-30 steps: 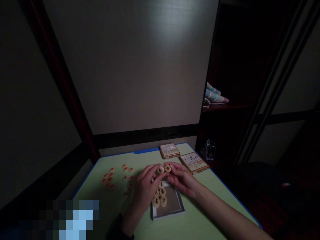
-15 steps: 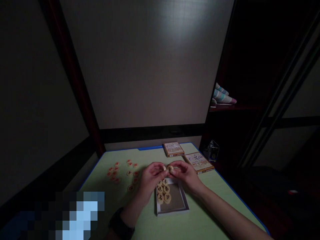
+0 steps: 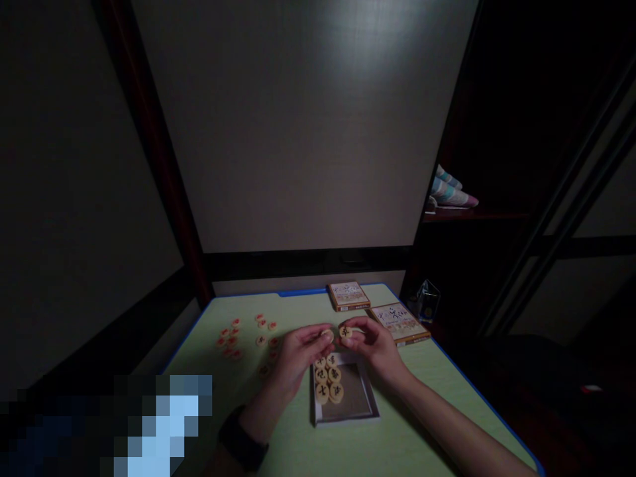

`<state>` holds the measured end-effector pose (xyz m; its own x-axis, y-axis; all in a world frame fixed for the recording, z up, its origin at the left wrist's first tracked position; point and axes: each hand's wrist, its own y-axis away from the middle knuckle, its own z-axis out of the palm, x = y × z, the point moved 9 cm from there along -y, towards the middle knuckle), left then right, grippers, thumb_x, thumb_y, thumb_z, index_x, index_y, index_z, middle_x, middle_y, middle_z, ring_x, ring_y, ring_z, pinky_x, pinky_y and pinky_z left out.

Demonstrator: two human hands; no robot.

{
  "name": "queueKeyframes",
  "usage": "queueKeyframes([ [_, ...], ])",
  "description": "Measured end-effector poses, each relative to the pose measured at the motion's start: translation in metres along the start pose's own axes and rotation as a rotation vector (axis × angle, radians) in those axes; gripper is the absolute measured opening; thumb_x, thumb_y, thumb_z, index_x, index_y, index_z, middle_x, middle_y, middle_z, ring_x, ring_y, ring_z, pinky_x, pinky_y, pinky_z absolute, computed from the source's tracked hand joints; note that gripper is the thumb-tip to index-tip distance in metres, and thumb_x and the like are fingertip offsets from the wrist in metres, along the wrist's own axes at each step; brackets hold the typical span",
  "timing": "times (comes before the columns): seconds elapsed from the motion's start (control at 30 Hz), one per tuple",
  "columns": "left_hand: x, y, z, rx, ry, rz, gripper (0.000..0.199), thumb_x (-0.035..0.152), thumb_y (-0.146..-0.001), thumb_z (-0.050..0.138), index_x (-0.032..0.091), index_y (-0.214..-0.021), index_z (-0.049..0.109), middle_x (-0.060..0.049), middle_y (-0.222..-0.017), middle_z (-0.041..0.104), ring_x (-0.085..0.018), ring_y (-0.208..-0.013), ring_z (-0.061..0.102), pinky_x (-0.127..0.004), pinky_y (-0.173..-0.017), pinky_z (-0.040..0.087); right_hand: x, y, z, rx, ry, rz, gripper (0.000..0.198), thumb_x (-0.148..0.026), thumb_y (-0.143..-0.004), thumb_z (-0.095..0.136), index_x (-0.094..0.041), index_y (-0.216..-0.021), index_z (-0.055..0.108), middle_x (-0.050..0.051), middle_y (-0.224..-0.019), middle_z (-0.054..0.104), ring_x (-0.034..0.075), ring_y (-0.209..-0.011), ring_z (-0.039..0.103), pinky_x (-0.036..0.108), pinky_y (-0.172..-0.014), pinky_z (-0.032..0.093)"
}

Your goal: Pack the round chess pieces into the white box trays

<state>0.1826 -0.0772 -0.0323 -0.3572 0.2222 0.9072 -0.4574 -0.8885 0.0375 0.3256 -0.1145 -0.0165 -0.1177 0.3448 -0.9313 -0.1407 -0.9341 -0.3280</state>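
Both my hands hover over the far end of a shallow open box [image 3: 372, 397] on the table. A round wooden Chinese chess piece [image 3: 327, 336] is pinched between the thumb and fingers of my left hand [image 3: 303, 351]. My right hand [image 3: 376, 346] grips another Chinese chess piece [image 3: 346, 332], its black character turned toward me. Inside the box, several black-marked pieces [image 3: 335, 391] lie in two columns along the left side, some stacked. Bare brown bottom [image 3: 355, 391] shows on the box's right side.
Loose pieces with red characters [image 3: 230, 341] are scattered on the left of the green table [image 3: 199, 411], a few black ones [image 3: 261, 340] near them. Two printed box lids, one [image 3: 348, 295] at the back and one [image 3: 399, 322] at the right edge, lie beyond my hands.
My hands have drawn slightly apart, so a gap now shows between the two pieces. The piece in my right hand has turned to show its face. The view has shifted a little.
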Motion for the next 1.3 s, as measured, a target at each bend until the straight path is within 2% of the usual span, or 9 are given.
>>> queueKeyframes([
  [0.1, -0.003, 0.0, 0.0, -0.016, 0.029, -0.039, 0.063, 0.045, -0.044, 0.093, 0.01, -0.093, 0.074, -0.009, -0.088, 0.073, -0.017, -0.073, 0.067, -0.028, -0.075, 0.056, -0.014, 0.004, 0.002, 0.015, 0.11, -0.128, 0.027, -0.036, -0.072, 0.081, -0.021, -0.088, 0.064, 0.004, -0.093, 0.073, 0.018, -0.078, 0.07, 0.032, -0.073, 0.058],
  [0.23, -0.004, 0.003, 0.009, -0.095, -0.004, -0.052, 0.065, 0.051, -0.051, 0.09, 0.007, -0.097, 0.074, -0.013, -0.091, 0.072, -0.02, -0.079, 0.069, -0.032, -0.081, 0.056, -0.044, 0.02, 0.017, -0.016, 0.474, -0.419, 0.006, -0.025, -0.087, 0.066, -0.022, -0.091, 0.063, 0.007, -0.1, 0.072, 0.02, -0.095, 0.067, 0.035, -0.085, 0.054],
  [0.33, -0.005, 0.005, 0.017, -0.157, -0.04, -0.065, 0.069, 0.058, -0.058, 0.084, 0.006, -0.101, 0.073, -0.014, -0.089, 0.072, -0.021, -0.08, 0.069, -0.033, -0.082, 0.056, -0.052, 0.031, 0.03, -0.094, 0.688, -0.584, 0.012, -0.018, -0.091, 0.058, -0.023, -0.101, 0.062, 0.008, -0.104, 0.071, 0.021, -0.097, 0.065, 0.037, -0.085, 0.054],
  [0.4, -0.005, 0.005, 0.019, -0.169, -0.06, -0.066, 0.071, 0.06, -0.06, 0.082, 0.005, -0.103, 0.072, -0.014, -0.088, 0.072, -0.022, -0.081, 0.069, -0.033, -0.082, 0.057, -0.052, 0.034, 0.035, -0.13, 0.773, -0.636, 0.02, -0.016, -0.092, 0.055, -0.023, -0.11, 0.06, 0.009, -0.104, 0.07, 0.021, -0.096, 0.063, 0.037, -0.082, 0.055],
  [0.53, -0.002, 0.003, 0.018, -0.179, -0.099, -0.045, 0.069, 0.058, -0.057, 0.085, 0.005, -0.101, 0.072, -0.014, -0.09, 0.072, -0.022, -0.081, 0.069, -0.032, -0.081, 0.057, -0.05, 0.034, 0.039, -0.167, 0.835, -0.676, 0.029, -0.016, -0.093, 0.053, -0.024, -0.121, 0.058, 0.009, -0.105, 0.069, 0.021, -0.097, 0.062, 0.036, -0.081, 0.055],
  [0.67, 0.002, 0.003, 0.015, -0.188, -0.121, -0.033, 0.065, 0.055, -0.059, 0.085, 0.006, -0.099, 0.072, -0.013, -0.093, 0.072, -0.023, -0.082, 0.07, -0.034, -0.083, 0.056, -0.056, 0.035, 0.043, -0.179, 0.811, -0.72, 0.03, -0.017, -0.094, 0.052, -0.025, -0.122, 0.059, 0.009, -0.108, 0.07, 0.022, -0.098, 0.062, 0.04, -0.085, 0.054],
  [0.83, 0.003, 0.004, 0.013, -0.185, -0.146, -0.053, 0.064, 0.058, -0.059, 0.084, 0.006, -0.096, 0.072, -0.014, -0.09, 0.072, -0.024, -0.082, 0.07, -0.035, -0.083, 0.057, -0.06, 0.037, 0.043, -0.17, 0.815, -0.76, 0.031, -0.016, -0.093, 0.054, -0.023, -0.123, 0.059, 0.009, -0.105, 0.071, 0.021, -0.093, 0.063, 0.037, -0.081, 0.055],
  [1.0, 0.0, 0.003, 0.013, -0.205, -0.149, -0.047, 0.063, 0.053, -0.059, 0.086, 0.007, -0.101, 0.072, -0.014, -0.094, 0.072, -0.024, -0.085, 0.069, -0.035, -0.083, 0.057, -0.058, 0.037, 0.041, -0.154, 0.822, -0.757, 0.031, -0.014, -0.092, 0.056, -0.025, -0.12, 0.06, 0.008, -0.101, 0.072, 0.02, -0.09, 0.064, 0.036, -0.079, 0.055],
  [1.3, -0.005, 0.001, 0.007, -0.161, -0.138, -0.074, 0.056, 0.04, -0.054, 0.091, 0.008, -0.097, 0.072, -0.015, -0.099, 0.071, -0.024, -0.086, 0.069, -0.032, -0.076, 0.058, -0.055, 0.038, 0.042, -0.168, 0.869, -0.727, 0.023, -0.015, -0.09, 0.057, -0.024, -0.112, 0.06, 0.009, -0.101, 0.072, 0.021, -0.091, 0.065, 0.037, -0.078, 0.056],
])
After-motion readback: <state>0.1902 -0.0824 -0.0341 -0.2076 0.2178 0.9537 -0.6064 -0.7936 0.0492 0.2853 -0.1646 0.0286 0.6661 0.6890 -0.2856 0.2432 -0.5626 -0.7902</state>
